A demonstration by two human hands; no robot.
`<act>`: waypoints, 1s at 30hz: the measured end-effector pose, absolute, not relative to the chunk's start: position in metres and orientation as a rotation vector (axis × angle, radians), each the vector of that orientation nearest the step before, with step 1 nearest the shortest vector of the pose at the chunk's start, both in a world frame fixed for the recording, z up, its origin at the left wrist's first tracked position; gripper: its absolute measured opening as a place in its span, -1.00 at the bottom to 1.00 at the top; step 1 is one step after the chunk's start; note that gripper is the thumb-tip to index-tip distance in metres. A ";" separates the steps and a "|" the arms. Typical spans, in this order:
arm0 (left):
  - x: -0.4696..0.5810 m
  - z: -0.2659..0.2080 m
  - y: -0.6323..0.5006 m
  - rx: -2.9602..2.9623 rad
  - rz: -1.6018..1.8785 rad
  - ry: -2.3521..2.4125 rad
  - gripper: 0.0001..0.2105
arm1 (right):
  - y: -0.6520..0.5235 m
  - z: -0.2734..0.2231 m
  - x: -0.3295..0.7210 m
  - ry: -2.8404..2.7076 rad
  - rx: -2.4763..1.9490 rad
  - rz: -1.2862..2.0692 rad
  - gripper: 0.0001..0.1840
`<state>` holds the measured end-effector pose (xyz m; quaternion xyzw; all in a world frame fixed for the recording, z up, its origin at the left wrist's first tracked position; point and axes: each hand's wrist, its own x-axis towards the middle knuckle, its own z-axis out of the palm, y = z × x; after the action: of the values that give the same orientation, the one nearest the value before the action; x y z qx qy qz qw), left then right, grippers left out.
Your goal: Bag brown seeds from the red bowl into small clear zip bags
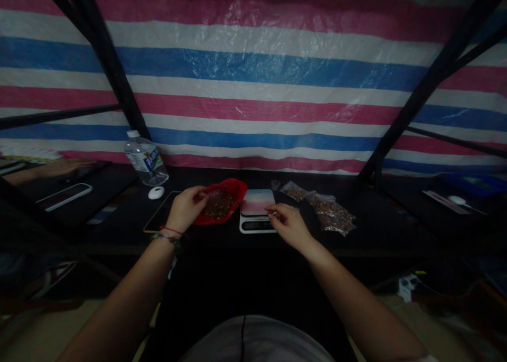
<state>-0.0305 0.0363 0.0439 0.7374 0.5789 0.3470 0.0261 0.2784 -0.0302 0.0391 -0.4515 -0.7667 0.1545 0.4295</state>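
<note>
A red plastic bag (238, 188) lies open on the black table, with small brown pieces (219, 209) in it and some clear plastic among them. My left hand (189, 207) is at the bag's left edge, its fingers closed there. To the right of the bag stands a white digital scale (246, 225) with a pinkish plate; its display is dark. My right hand (288, 222) hovers over the scale's right side, thumb and fingers pinched together. What they hold, if anything, is too small to make out. Several filled zip bags (327, 209) of brown pieces lie right of the scale.
A small clear cup (275, 184) stands behind the scale. Left of the red bag are a tablet (160, 214), a white oval object (156, 193) and a clear plastic bottle (146, 158). Another person's hand (65, 166) rests at far left near a phone (65, 195). Black posts (119, 82) frame the table.
</note>
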 end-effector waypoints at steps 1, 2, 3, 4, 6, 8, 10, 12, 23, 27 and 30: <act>-0.031 0.043 0.037 2.286 1.032 1.775 -0.62 | -0.030 0.039 0.278 -1.915 -1.131 0.385 -0.77; -0.031 0.041 0.039 2.296 0.985 1.765 -0.61 | -0.030 0.039 0.278 -1.916 -1.135 0.383 -0.77; -0.032 0.040 0.040 2.305 0.930 1.761 -0.62 | -0.030 0.039 0.278 -1.918 -1.139 0.382 -0.78; -0.033 0.039 0.040 2.305 0.876 1.768 -0.65 | -0.031 0.040 0.278 -1.923 -1.144 0.382 -0.78; -0.035 0.039 0.041 2.294 0.805 1.797 -0.70 | -0.031 0.041 0.278 -1.931 -1.156 0.387 -0.79; -0.036 0.042 0.039 2.274 0.862 1.867 -0.71 | -0.031 0.041 0.278 -1.938 -1.165 0.388 -0.80; -0.035 0.044 0.038 2.246 1.017 1.956 -0.69 | -0.030 0.040 0.278 -1.947 -1.168 0.390 -0.80; -0.034 0.046 0.036 2.252 1.068 1.978 -0.70 | -0.030 0.040 0.278 -1.953 -1.167 0.400 -0.79; -0.032 0.041 0.036 2.366 1.084 1.946 -0.75 | -0.029 0.038 0.279 -1.989 -1.191 0.395 -0.81; -0.030 0.039 0.035 2.391 1.138 1.935 -0.75 | -0.028 0.037 0.279 -1.999 -1.188 0.406 -0.82; -0.029 0.039 0.033 2.349 1.251 1.951 -0.74 | -0.027 0.037 0.279 -1.996 -1.184 0.417 -0.82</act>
<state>-0.0294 0.0332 0.0390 0.7096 0.5893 0.3780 -0.0792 0.2789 -0.0275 0.0365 -0.4641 -0.7823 0.1635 0.3819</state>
